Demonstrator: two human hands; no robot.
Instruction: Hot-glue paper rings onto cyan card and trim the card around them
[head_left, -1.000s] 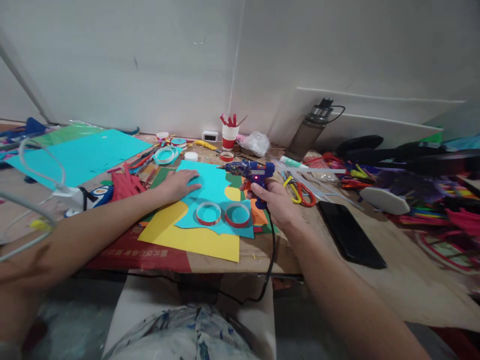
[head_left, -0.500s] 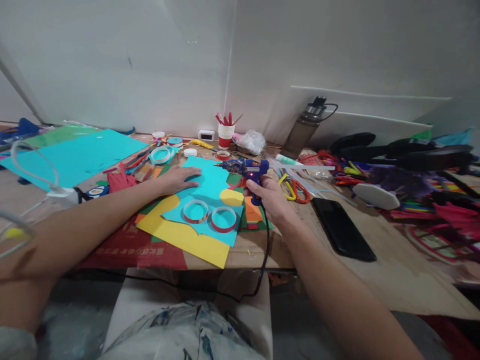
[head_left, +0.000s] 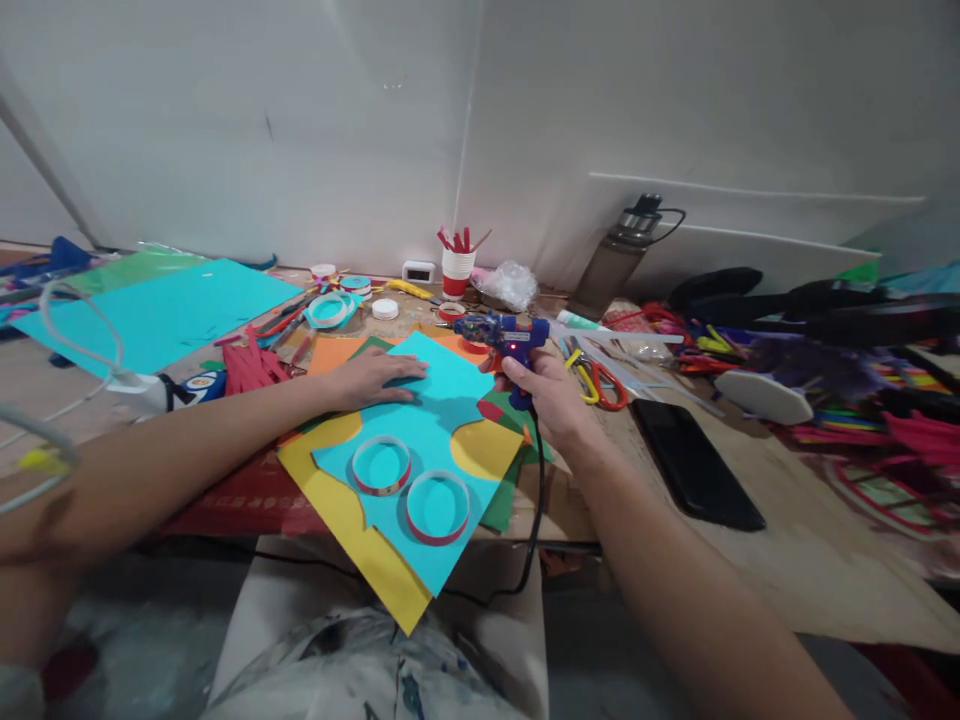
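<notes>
My right hand (head_left: 546, 385) grips a blue hot glue gun (head_left: 517, 340), its nozzle pointing left and a small red light lit on its side. A clear glue stick (head_left: 622, 335) sticks out of its back end. Flat on a cut sheet of light-blue paper (head_left: 431, 400) lies my left hand (head_left: 379, 380), fingers stretched out. Two paper rings, a left one (head_left: 382, 465) and a right one (head_left: 438, 507), stand on the near part of that sheet, red outside and pale inside. Yellow paper (head_left: 341, 500) lies beneath, its corner reaching past the table edge.
Right of the glue gun lie scissors (head_left: 604, 385) and a black phone (head_left: 697, 465). Farther back are a bottle (head_left: 611, 260), a cup of red pens (head_left: 457, 275) and a white lid (head_left: 385, 309). The gun's black cord (head_left: 538, 500) hangs over the table edge.
The light-blue and yellow sheets have turned and slid toward me, carrying the two rings with them. My left hand has shifted slightly right. The glue gun stays in my right hand.
</notes>
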